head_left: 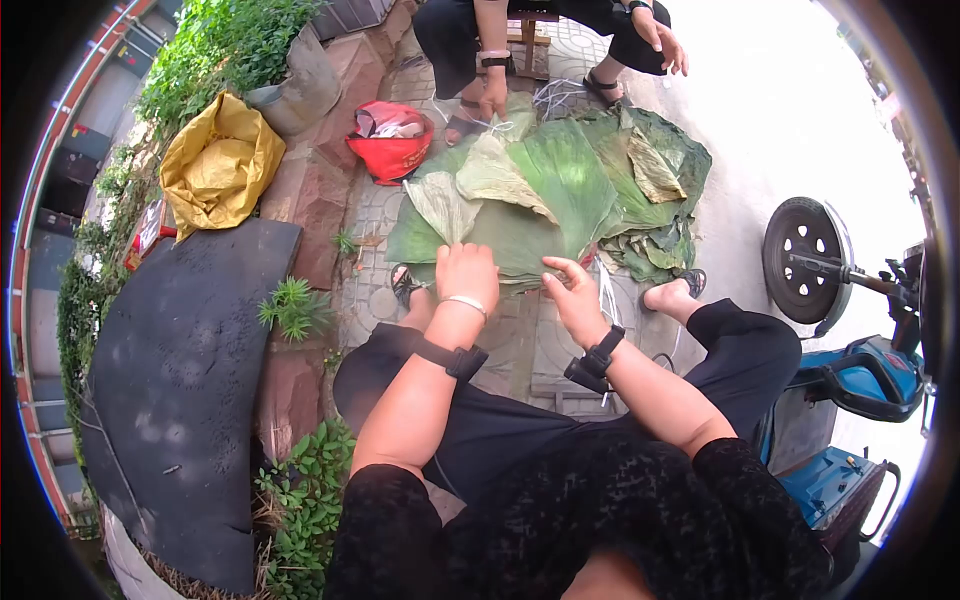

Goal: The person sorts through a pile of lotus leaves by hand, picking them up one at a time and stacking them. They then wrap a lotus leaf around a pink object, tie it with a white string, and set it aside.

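Observation:
A pile of large green leaves (pixel 560 180), some dried and pale, lies on the paving in front of me. My left hand (pixel 467 275) is at the near left edge of the pile, with its fingers curled over the leaf edge; the fingertips are hidden behind the hand. Just right of it, my right hand (pixel 575 290) has thumb and fingers apart over the near edge, holding nothing. White strings (pixel 607 290) hang beside my right hand. A co-worker's hand (pixel 493 97) reaches down to the far edge of the pile, near more white string (pixel 512 127).
A red bag (pixel 392 150) stands left of the leaves, and a yellow sack (pixel 222 165) farther left. A black sheet (pixel 190 370) covers the left side. A wheel (pixel 803 260) and a blue vehicle (pixel 860 380) are at the right. The co-worker's other hand (pixel 660 38) hangs over a knee.

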`<state>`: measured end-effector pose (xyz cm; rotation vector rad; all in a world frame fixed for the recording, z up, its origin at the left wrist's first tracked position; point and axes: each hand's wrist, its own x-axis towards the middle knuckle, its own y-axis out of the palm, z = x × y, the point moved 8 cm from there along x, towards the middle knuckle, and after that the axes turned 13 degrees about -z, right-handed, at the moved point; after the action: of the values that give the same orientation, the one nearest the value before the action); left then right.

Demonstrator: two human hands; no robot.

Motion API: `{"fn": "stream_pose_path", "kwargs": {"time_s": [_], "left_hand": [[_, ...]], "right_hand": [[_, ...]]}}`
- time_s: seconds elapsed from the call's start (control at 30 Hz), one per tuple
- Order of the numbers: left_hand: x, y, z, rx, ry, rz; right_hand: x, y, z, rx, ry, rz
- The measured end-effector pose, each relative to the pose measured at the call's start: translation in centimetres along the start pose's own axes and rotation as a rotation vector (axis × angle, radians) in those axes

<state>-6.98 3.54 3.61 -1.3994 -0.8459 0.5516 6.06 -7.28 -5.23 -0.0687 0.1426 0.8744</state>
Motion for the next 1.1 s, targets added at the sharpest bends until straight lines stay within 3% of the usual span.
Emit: {"fn": "stream_pose_path", "kwargs": {"time_s": [0.13, 0.3, 0.37, 0.43, 0.47, 0.57, 0.6, 0.7, 0.73, 0.83, 1.1], "left_hand": [[0.0, -1.7, 3.4, 0.13, -0.228, 0.003], [-0.9, 0.5, 5.7, -0.066, -0.407, 0.078], [-0.7, 0.5, 4.7, -0.094, -0.31, 0.021], [0.0, -1.4, 1.6, -0.087, -0.097, -0.111], [0.1, -0.9, 0.5, -0.223, -0.055, -0.023], [-1.1, 1.2, -1.3, -0.288, -0.081, 0.141], [-1.2, 1.7, -1.4, -0.247, -0.053, 0.093], [-0.7, 3.2, -1.4, -0.182, -0.011, 0.04], [-0.5, 3.9, -1.1, -0.198, -0.017, 0.059], [-0.3, 4.0, -1.0, -0.229, -0.031, 0.079], [1.3, 2.7, -1.2, -0.288, -0.007, -0.034]], "right_hand": [[-0.4, -0.5, -1.5, -0.024, 0.116, -0.014], [-0.2, -0.3, -2.7, 0.014, 0.182, 0.025], [-0.6, 0.0, -2.0, 0.135, 0.303, 0.061], [-1.5, 0.1, 0.7, -0.045, 0.427, 0.21], [-2.0, -0.1, 1.1, -0.137, 0.49, 0.281], [-1.1, -0.5, 1.4, -0.203, 0.442, 0.375], [-0.5, -0.8, 1.8, -0.271, 0.38, 0.356], [0.2, -0.2, 7.3, -0.739, -0.641, 0.073], [0.2, -0.9, 6.6, -0.783, -0.511, 0.023], [0.0, -0.3, 4.6, -0.823, -0.424, 0.075], [-0.7, 0.3, 5.9, -0.888, -0.447, 0.143]]}}
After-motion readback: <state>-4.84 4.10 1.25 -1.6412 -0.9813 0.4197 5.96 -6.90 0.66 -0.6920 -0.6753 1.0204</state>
